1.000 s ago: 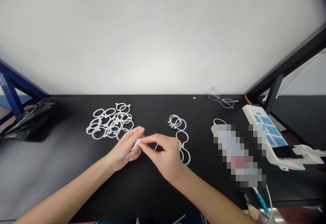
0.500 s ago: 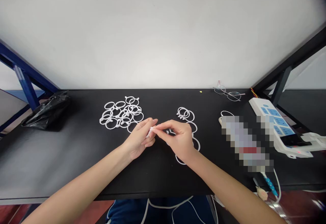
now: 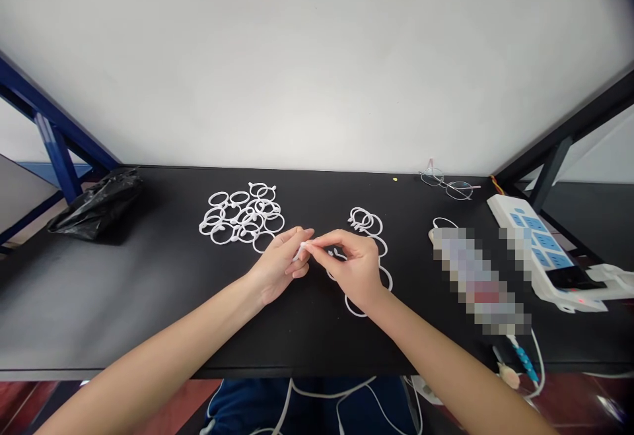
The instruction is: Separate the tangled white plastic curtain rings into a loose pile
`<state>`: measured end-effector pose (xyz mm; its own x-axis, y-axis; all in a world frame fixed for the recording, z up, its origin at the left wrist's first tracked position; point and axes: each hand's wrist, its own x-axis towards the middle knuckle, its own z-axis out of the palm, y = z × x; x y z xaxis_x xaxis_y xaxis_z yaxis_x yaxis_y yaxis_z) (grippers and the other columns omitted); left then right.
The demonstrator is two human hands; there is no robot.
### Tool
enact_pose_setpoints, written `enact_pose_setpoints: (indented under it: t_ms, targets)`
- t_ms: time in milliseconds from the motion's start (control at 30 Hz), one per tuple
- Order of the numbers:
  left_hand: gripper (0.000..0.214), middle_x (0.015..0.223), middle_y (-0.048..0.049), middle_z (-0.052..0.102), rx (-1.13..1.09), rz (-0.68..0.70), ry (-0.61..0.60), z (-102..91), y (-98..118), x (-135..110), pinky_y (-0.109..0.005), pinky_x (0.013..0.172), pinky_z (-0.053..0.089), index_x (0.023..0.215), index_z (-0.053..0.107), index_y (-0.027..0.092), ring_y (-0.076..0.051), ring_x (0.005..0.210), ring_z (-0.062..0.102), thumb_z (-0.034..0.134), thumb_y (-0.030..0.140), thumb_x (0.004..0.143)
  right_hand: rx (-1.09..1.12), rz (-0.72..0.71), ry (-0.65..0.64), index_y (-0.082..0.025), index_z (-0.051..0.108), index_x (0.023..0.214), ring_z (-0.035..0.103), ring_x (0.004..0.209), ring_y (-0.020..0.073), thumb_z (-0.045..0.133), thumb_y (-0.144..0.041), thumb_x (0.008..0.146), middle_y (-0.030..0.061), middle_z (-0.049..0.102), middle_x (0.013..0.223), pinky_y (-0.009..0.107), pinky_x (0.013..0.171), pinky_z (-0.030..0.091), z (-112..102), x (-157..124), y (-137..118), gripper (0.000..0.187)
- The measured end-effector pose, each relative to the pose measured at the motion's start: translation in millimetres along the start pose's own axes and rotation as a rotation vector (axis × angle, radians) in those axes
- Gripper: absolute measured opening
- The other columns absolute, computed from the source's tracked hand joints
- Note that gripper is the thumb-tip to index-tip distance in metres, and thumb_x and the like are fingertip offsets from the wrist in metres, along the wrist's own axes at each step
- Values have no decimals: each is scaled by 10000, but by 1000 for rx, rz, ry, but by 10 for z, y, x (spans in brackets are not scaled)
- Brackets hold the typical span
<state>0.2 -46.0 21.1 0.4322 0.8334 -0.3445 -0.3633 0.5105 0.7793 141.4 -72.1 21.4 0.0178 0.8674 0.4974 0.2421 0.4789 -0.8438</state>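
My left hand (image 3: 278, 265) is closed around a small white plastic ring (image 3: 298, 251), most of which its fingers cover. With thumb and forefinger, my right hand (image 3: 357, 267) pinches the upper end of that same ring. The two hands meet just above the table's middle. Beyond my left hand lies a loose heap of white rings (image 3: 252, 223) with small knobbed ends, several of them overlapping. Under and behind my right hand is a looser group of similar rings (image 3: 391, 281), partly hidden by the hand.
On the black table (image 3: 163, 290), a crumpled black plastic bag (image 3: 102, 204) lies at the left. To the right are eyeglasses (image 3: 458, 189), a blurred-out phone-like object (image 3: 475, 276) with a cable, and a white power strip (image 3: 539, 243). A pale wall (image 3: 307, 65) rises behind.
The view has shifted and tilted slightly, so everything sits a little further right. Both hands stay together on the ring, with hardly any change in their grip.
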Motion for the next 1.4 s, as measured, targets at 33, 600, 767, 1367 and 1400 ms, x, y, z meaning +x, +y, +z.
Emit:
enact_pose_setpoints:
  t_ms: [33,600,767,1367,1400]
  targets:
    - [393,501,79,409,7,6,4,1,-2,1,-132,372,263,602,404,153,13,353,229,655,314,858,-3,4,2,-228,726,762,721,678,172,717,-182,801,-1,752,737,294,684,602,-3,3,-2,61]
    - [248,760,52,522,-293,109,217,-47,175,46,-157,554,405,819,612,158,-25,643,518,813,136,677,-108,35,178,-201,690,878,712,677,158,653,-224,851,31,738,826,273,611,601,-213,185,98,51]
    - [179,891,14,623,-301,143,386,-108,77,124,-166,678,459,826,619,151,-46,775,586,765,102,736,-173,37,95,-201,678,887,703,657,155,616,-232,865,30,738,817,284,622,593,-242,209,146,73]
    - [82,1238,-142,649,-332,211,370,-111,103,83,-358,981,527,913,583,152,-238,1101,668,522,201,936,-499,-90,-446,-224,628,831,602,720,159,568,-125,846,-39,630,642,479,1058,392,-267,189,236,117]
    - [73,1264,-136,634,-316,218,358,-110,102,80,-363,1008,511,882,583,151,-241,1126,655,542,193,925,-496,-80,-448,-225,627,837,610,747,167,575,-130,847,-30,653,677,469,1034,414,-268,191,235,109]
